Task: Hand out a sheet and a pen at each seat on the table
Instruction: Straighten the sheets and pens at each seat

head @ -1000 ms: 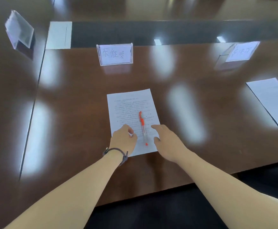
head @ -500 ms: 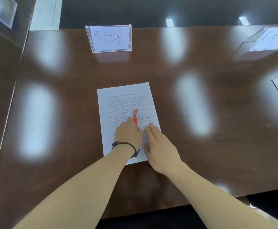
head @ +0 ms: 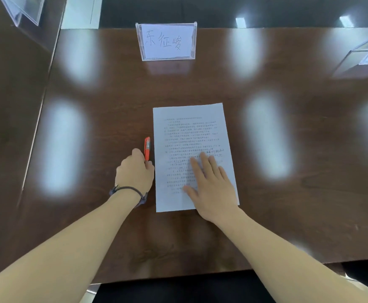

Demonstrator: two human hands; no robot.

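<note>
Table (head: 288,193): dark wood, glossy, smooth, mirror-like glare. Sheet (head: 189,132): matt white printed paper. Pen (head: 147,147): shiny orange plastic. Nameplate (head: 166,41): clear glossy acrylic, paper insert.

The pen (head: 147,148) is no longer on the sheet (head: 191,136); the left hand (head: 135,171) now grips it just left of the sheet's edge. The right hand (head: 211,184), earlier at the sheet's lower edge, now lies flat on it.

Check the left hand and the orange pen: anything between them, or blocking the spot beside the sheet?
Nothing visible. The left hand already grips the orange pen, just left of the sheet. The table there is bare wood. The right hand presses flat on the sheet, clear of the pen.
</note>
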